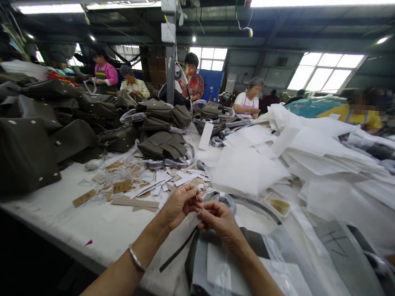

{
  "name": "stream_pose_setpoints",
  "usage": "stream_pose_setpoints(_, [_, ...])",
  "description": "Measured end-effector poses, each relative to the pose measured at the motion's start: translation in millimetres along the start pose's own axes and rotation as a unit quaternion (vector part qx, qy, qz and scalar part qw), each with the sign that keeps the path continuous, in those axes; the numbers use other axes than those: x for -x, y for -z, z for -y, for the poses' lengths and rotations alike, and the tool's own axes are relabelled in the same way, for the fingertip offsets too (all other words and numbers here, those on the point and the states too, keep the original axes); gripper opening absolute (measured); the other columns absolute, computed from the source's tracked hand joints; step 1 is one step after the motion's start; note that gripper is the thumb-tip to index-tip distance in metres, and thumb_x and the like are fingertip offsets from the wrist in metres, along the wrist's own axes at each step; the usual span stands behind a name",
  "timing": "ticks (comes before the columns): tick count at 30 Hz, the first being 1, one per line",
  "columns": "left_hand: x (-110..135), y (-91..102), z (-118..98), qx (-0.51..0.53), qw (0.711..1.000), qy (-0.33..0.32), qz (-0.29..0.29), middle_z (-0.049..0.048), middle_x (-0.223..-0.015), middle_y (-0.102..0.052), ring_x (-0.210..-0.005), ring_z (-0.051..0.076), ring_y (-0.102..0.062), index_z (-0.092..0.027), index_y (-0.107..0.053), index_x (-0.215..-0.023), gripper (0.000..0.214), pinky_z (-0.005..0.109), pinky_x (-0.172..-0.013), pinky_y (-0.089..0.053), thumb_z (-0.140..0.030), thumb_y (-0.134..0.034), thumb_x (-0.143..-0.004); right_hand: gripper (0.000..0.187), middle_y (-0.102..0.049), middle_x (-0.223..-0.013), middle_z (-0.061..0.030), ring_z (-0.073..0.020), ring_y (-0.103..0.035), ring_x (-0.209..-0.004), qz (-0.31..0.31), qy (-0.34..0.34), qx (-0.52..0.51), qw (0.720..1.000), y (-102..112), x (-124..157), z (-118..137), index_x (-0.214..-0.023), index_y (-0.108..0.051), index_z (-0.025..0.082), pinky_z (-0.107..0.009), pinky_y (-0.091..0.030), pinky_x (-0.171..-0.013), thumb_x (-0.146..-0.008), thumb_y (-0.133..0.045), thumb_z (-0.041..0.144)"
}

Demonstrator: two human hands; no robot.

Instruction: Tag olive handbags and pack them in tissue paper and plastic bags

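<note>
Your left hand (180, 204) and right hand (221, 222) meet at the fingertips, each grip pinching a thin string (198, 201) too fine for more; grey bag (256, 244) at 5 o'clock.

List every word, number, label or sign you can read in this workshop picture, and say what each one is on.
No text here can be read.
Card tags scattered on the table: any print is too small to read.
Clear plastic sheet: dark marks, too blurred to read.
Thin piece pinched between left hand and right hand: no lettering visible.
</note>
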State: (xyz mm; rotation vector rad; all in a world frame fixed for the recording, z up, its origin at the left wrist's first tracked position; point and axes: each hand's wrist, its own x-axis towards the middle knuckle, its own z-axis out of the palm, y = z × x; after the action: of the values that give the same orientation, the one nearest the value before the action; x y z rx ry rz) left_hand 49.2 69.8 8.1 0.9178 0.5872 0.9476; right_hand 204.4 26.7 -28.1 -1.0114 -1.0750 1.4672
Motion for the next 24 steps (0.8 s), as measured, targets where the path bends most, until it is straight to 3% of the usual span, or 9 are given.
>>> stream_pose_setpoints(5, [-0.2, 8.6, 2.9, 0.029, 0.999, -0.023, -0.023, -0.0002, -0.079, -0.063, -0.064, 0.008, -0.059, -0.016, -0.057, -0.081, 0.03, 0.018, -0.058, -0.047, -0.036, -0.078, -0.076, 0.045, -0.068, -0.065, 0.0006, -0.0122, -0.061, -0.05, 0.011, -0.004, -0.008, 1.0, 4.0, 1.6, 1.1, -0.087, -0.068, 0.016, -0.024, -0.049, -0.048, -0.063, -0.087, 0.049])
stream_pose_setpoints(8, [1.4, 14.5, 3.4, 0.025, 0.998, -0.045, -0.03, 0.0029, -0.083, -0.065, -0.076, 0.012, -0.061, -0.015, -0.06, -0.08, 0.027, 0.022, -0.071, -0.05, -0.035, -0.077, -0.077, 0.045, -0.066, -0.064, 0.0021, -0.0105, -0.058, -0.049, 0.035, -0.02, -0.019, 0.999, 5.1, 4.5, 6.0, -0.096, -0.072, 0.017, -0.023, -0.047, -0.05, -0.065, -0.086, 0.046])
stream_pose_setpoints(11, [2.2, 16.9, 3.9, 0.009, 0.999, -0.043, -0.03, 0.0064, -0.091, -0.067, -0.09, 0.017, -0.064, -0.015, -0.06, -0.082, 0.027, 0.028, -0.083, -0.05, -0.038, -0.073, -0.08, 0.041, -0.067, -0.069, 0.0, -0.0099, -0.057, -0.052, 0.046, -0.033, -0.045, 0.997, 5.5, 6.1, 8.8, -0.092, -0.072, 0.016, -0.023, -0.046, -0.052, -0.066, -0.085, 0.045])
stream_pose_setpoints(14, [2.9, 16.8, 5.0, -0.098, 0.99, -0.064, -0.084, 0.0077, -0.099, -0.067, -0.094, 0.02, -0.064, -0.016, -0.059, -0.089, 0.033, 0.032, -0.082, -0.05, -0.045, -0.071, -0.079, 0.038, -0.066, -0.068, 0.0001, -0.0097, -0.056, -0.053, 0.036, -0.035, -0.065, 0.997, 6.3, 5.9, 9.5, -0.085, -0.07, 0.016, -0.023, -0.044, -0.052, -0.065, -0.086, 0.045])
stream_pose_setpoints(17, [7.3, 16.9, 5.8, -0.201, 0.961, -0.114, -0.152, 0.0056, -0.1, -0.066, -0.092, 0.02, -0.064, -0.018, -0.059, -0.096, 0.041, 0.031, -0.081, -0.049, -0.05, -0.074, -0.075, 0.038, -0.066, -0.068, 0.0002, -0.0101, -0.055, -0.054, 0.018, -0.022, -0.061, 0.998, 7.1, 5.5, 10.1, -0.083, -0.07, 0.017, -0.023, -0.044, -0.053, -0.064, -0.086, 0.046])
stream_pose_setpoints(19, [12.7, 16.9, 6.3, -0.236, 0.956, -0.11, -0.133, 0.005, -0.093, -0.067, -0.088, 0.02, -0.064, -0.018, -0.06, -0.094, 0.042, 0.03, -0.08, -0.048, -0.056, -0.068, -0.079, 0.038, -0.066, -0.069, -0.0001, -0.0103, -0.055, -0.055, 0.01, -0.013, -0.048, 0.999, 7.2, 5.6, 10.7, -0.083, -0.07, 0.017, -0.023, -0.045, -0.054, -0.065, -0.086, 0.047])
stream_pose_setpoints(21, [18.0, 16.2, 7.2, -0.278, 0.953, -0.088, -0.077, 0.0053, -0.087, -0.068, -0.082, 0.019, -0.063, -0.017, -0.062, -0.09, 0.045, 0.029, -0.077, -0.048, -0.062, -0.059, -0.084, 0.037, -0.066, -0.069, 0.0001, -0.0101, -0.054, -0.056, 0.01, -0.007, -0.036, 0.999, 7.1, 5.7, 11.1, -0.083, -0.071, 0.017, -0.023, -0.045, -0.054, -0.066, -0.085, 0.047])
stream_pose_setpoints(24, [20.8, 13.1, 8.8, -0.304, 0.951, -0.062, -0.022, 0.0044, -0.084, -0.068, -0.078, 0.018, -0.061, -0.016, -0.066, -0.093, 0.048, 0.028, -0.072, -0.047, -0.063, -0.058, -0.085, 0.037, -0.067, -0.069, -0.0001, -0.0101, -0.054, -0.056, 0.024, 0.003, -0.025, 0.999, 7.1, 5.6, 11.0, -0.083, -0.071, 0.017, -0.023, -0.044, -0.055, -0.067, -0.085, 0.047])
